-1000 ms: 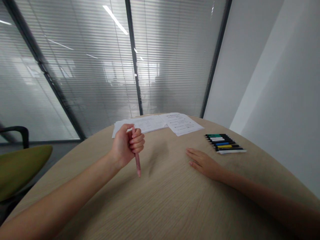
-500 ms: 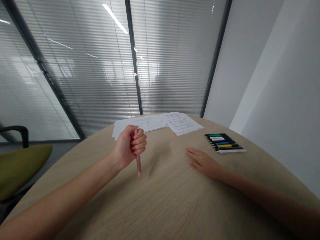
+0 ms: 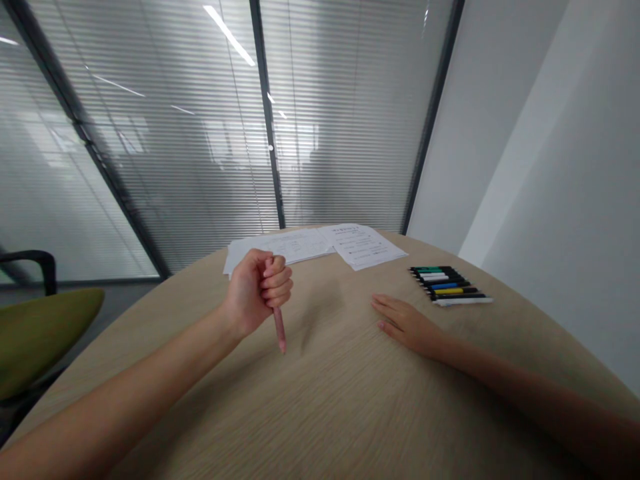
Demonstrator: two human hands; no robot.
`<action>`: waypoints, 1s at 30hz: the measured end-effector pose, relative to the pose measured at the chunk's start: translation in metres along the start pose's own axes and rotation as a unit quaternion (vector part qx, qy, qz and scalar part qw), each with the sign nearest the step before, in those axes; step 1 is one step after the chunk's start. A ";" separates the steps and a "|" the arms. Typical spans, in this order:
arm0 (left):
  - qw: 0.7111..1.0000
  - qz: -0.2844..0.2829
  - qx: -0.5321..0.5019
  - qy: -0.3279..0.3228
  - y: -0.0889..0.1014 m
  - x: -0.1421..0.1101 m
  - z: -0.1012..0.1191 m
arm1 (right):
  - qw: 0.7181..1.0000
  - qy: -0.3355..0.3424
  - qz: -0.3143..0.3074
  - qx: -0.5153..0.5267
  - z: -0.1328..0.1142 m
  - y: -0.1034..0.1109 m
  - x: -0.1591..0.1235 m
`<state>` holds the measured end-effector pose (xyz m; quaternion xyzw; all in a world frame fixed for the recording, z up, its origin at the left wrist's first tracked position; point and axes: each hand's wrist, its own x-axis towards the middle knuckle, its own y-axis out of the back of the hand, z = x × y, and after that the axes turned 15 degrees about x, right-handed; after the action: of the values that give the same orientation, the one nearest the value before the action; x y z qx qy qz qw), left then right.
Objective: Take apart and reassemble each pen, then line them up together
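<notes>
Wrapped in a fist, my left hand (image 3: 260, 291) grips a pink pen (image 3: 280, 330) above the table, its lower end pointing down and slightly to the right. Only the part of the pen below the fist shows clearly; my fingers hide the rest. My right hand (image 3: 406, 325) lies flat on the wooden table (image 3: 345, 400), fingers stretched out and holding nothing. Just beyond it, to the right, several pens and markers (image 3: 447, 287) lie side by side in a row, with black, white, green, blue and yellow among their colours.
Loose papers (image 3: 305, 245) lie at the table's far edge, and a printed sheet (image 3: 367, 247) sits at their right. A green chair (image 3: 45, 333) with a black armrest stands at the left. Glass panels with blinds (image 3: 200, 167) rise behind, and a white wall (image 3: 560, 200) bounds the right.
The pink pen has tilted a little, its lower end shifting slightly right and up. My left fist stays almost in place, and my right hand has not moved.
</notes>
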<state>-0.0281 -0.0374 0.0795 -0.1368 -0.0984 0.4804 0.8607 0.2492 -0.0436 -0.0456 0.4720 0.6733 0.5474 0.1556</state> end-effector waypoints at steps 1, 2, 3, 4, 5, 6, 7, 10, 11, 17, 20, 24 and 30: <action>1.000 0.005 0.001 0.000 0.000 0.000 0.000 | 1.000 0.001 0.001 -0.001 0.000 0.000 0.000; 1.000 0.009 0.000 -0.001 0.000 0.000 0.000 | 1.000 0.001 0.001 -0.002 0.001 0.000 0.000; 1.000 0.012 -0.003 -0.004 0.000 0.000 0.000 | 1.000 0.001 0.000 -0.003 0.001 0.000 0.000; 1.000 0.015 -0.006 -0.008 0.000 0.000 0.000 | 1.000 0.001 -0.002 -0.005 0.001 0.000 0.000; 1.000 0.016 -0.010 -0.011 0.000 0.000 0.000 | 1.000 0.000 -0.004 -0.006 0.001 0.000 0.000; 1.000 0.017 -0.014 -0.014 0.000 -0.001 0.001 | 1.000 0.000 -0.005 -0.008 0.001 0.000 0.000; 1.000 0.018 -0.018 -0.017 0.000 -0.001 0.001 | 1.000 0.000 -0.005 -0.009 0.001 0.000 0.000; 0.999 0.021 -0.022 -0.022 -0.001 -0.001 0.002 | 1.000 0.001 -0.003 -0.011 0.000 0.001 0.000; 0.999 0.022 -0.020 -0.023 -0.001 -0.001 0.002 | 1.000 0.000 -0.004 -0.011 0.000 0.001 0.000; 1.000 0.020 -0.006 -0.012 0.001 0.001 0.000 | 1.000 0.000 -0.001 0.003 0.001 0.000 0.000; 1.000 0.011 -0.011 -0.003 0.001 0.001 -0.001 | 1.000 0.002 0.003 0.009 0.002 -0.001 -0.001; 0.999 0.009 -0.032 -0.002 -0.001 0.000 -0.002 | 1.000 -0.001 0.005 0.011 0.002 0.000 -0.001; 0.998 0.035 -0.037 -0.036 -0.008 0.001 -0.007 | 1.000 0.001 -0.001 0.007 0.004 -0.001 0.000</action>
<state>-0.0194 -0.0414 0.0758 -0.1544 -0.1426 0.5112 0.8334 0.2513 -0.0412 -0.0472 0.4719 0.6777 0.5430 0.1524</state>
